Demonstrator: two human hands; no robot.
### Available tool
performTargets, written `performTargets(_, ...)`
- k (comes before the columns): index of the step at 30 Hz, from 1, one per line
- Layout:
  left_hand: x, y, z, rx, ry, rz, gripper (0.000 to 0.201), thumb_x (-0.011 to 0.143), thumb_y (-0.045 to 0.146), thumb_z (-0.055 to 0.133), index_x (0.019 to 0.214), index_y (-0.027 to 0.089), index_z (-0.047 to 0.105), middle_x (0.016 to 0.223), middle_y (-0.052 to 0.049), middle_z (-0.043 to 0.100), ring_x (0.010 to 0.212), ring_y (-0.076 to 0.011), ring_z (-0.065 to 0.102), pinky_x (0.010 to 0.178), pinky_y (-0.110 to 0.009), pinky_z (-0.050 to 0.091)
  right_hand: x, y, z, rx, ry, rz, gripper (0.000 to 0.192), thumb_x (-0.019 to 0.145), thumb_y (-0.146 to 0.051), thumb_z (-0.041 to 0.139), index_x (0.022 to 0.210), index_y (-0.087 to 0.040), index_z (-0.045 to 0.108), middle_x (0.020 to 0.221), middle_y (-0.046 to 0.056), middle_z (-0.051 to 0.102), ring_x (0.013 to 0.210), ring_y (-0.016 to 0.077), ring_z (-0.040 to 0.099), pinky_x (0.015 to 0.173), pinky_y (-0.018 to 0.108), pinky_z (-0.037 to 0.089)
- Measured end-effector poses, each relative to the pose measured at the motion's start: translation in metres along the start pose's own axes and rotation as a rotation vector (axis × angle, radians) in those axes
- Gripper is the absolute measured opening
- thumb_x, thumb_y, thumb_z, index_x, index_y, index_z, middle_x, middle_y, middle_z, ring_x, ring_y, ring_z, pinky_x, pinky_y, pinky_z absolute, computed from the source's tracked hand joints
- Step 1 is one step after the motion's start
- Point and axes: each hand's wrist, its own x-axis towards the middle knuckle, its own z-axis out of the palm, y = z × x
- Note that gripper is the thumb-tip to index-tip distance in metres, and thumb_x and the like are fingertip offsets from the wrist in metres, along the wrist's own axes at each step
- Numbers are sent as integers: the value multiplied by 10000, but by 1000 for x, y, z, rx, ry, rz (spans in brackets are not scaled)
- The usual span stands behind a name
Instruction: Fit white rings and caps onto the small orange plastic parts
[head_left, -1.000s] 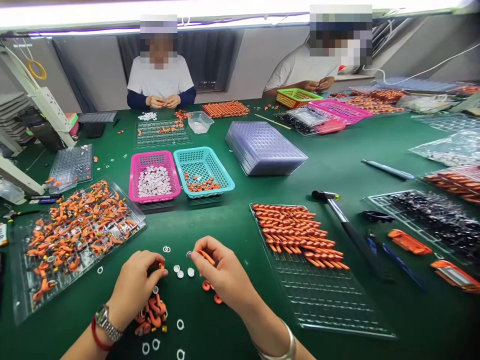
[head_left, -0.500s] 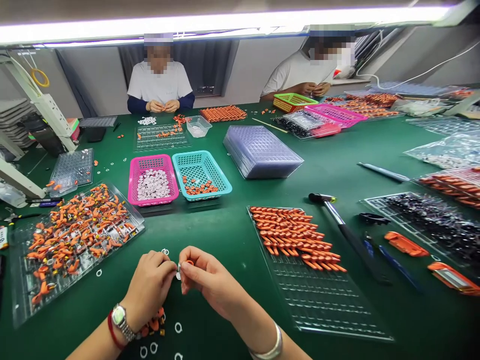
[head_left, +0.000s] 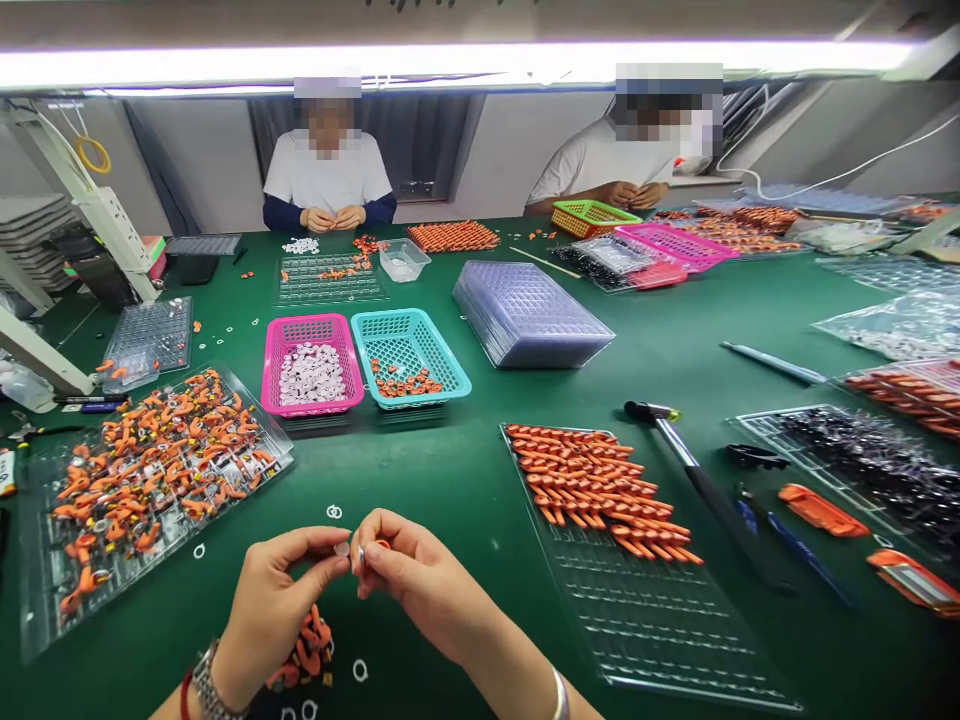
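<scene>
My left hand (head_left: 274, 595) pinches a small round whitish disc (head_left: 343, 549) between thumb and index finger. Beside it, nearly touching, my right hand (head_left: 420, 570) is closed on a small orange part (head_left: 383, 544); a silvery edge shows by its fingertips, and the rest is hidden by the fingers. Under my left wrist lies a small heap of orange parts (head_left: 309, 645), partly covered. Loose white rings (head_left: 360, 670) lie on the green table around the hands. A tray of jumbled orange parts (head_left: 165, 440) is to the left.
Ahead stand a pink basket (head_left: 268, 370) of white discs and a turquoise basket (head_left: 459, 365) with orange pieces. A stack of clear trays (head_left: 532, 315) is behind them. At right lie a tray with rows of orange parts (head_left: 600, 490) and a hammer (head_left: 697, 470). Two people sit opposite.
My left hand has shifted left and turned, its thumb and index finger now stretched out around the disc. My right hand stays almost in place with the orange part. The view has tilted slightly.
</scene>
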Motion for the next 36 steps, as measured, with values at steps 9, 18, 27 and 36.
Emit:
performTargets(9,-3,1,1,44,64,17,51,690,194,794,734,210,775,706,-8,788,653,-194,738,630,-242,592,-6,1,10,-477,161,-104,234,832,-388,613,746,-203,497,640,-56,418,570,116,341,540,254,290)
performTargets(18,-4,0,2,60,62,56,56,706,159,765,737,203,750,691,8,770,630,-166,727,616,-210,575,-6,5,13,-727,248,-155,146,834,-279,526,715,-204,485,685,-19,467,626,144,414,586,278,354)
performTargets(27,-5,1,3,50,83,113,104,695,126,778,741,215,751,695,25,768,627,-143,724,621,-175,574,-7,5,15,-746,236,-142,138,829,-277,504,714,-204,478,685,-17,465,624,146,415,579,276,360)
performTargets(36,-6,1,2,101,102,232,246,690,35,760,818,243,731,756,51,767,684,-119,723,679,-145,559,-5,4,12,-733,222,-173,128,836,-246,524,721,-203,488,688,-27,468,622,136,424,579,264,363)
